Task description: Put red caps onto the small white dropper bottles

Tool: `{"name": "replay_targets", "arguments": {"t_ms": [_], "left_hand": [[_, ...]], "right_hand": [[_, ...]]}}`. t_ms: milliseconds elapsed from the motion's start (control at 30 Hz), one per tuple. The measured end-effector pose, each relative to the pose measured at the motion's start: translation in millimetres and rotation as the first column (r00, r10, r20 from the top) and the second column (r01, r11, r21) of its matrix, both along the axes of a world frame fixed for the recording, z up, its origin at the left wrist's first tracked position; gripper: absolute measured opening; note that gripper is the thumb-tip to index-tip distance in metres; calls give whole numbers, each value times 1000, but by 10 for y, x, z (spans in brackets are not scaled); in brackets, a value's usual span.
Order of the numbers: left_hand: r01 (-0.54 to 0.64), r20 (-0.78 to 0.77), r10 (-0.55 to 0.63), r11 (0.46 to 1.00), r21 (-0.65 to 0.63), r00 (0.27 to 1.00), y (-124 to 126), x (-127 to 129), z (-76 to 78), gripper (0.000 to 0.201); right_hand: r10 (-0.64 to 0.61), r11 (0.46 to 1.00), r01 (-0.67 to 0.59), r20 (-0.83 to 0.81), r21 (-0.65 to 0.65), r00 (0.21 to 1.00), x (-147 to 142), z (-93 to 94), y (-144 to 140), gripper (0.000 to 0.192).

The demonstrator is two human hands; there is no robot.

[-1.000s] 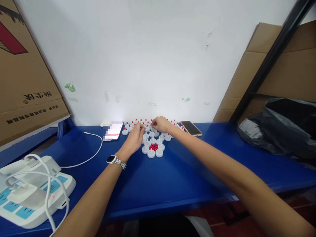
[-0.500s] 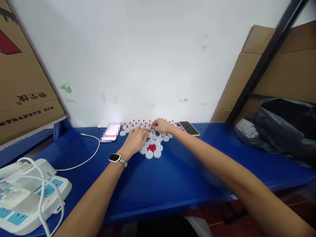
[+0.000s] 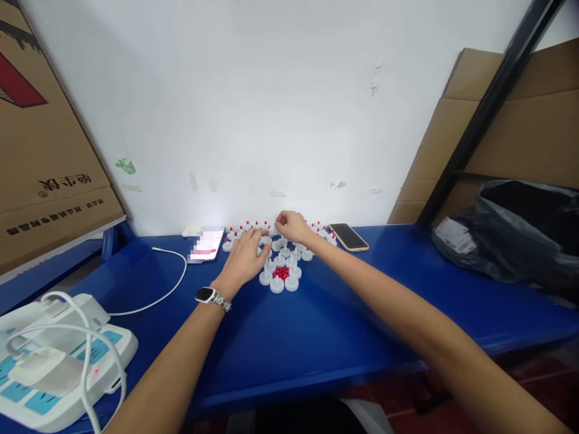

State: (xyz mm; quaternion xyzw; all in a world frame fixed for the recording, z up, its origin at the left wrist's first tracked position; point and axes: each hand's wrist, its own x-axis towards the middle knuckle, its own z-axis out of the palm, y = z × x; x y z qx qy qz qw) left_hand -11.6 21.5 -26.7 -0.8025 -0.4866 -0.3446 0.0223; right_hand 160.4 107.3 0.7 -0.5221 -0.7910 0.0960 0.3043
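Among the white caps [image 3: 277, 283], left hand [image 3: 244, 259] rests flat (fingers spread); right hand [image 3: 293, 226], at 1 o'clock, pinches something too small to tell.

The left hand [image 3: 244, 256] is covering several white caps [image 3: 277, 283]. The right hand [image 3: 293, 226] is hiding whatever its fingertips are pinching. The phone screen [image 3: 205, 244] is showing blurred, and the power strip [image 3: 54, 361] is running off the left edge.
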Motion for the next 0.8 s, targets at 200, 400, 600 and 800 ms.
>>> {"name": "replay_targets", "arguments": {"t_ms": [200, 400, 600, 800], "left_hand": [[103, 138, -104, 995, 14, 985, -138, 101, 63, 41], [233, 235, -225, 973, -6, 946, -233, 206, 100, 36], [301, 238, -294, 954, 10, 926, -276, 224, 105, 35], [298, 385, -224, 944, -143, 895, -262, 254, 142, 35]], "right_hand": [[184, 965, -252, -487, -77, 854, 118, -88, -560, 23], [175, 983, -180, -421, 30, 890, 168, -201, -831, 43], [158, 978, -205, -552, -24, 819, 157, -200, -874, 49], [187, 981, -181, -522, 63, 832, 125, -139, -965, 49]]}}
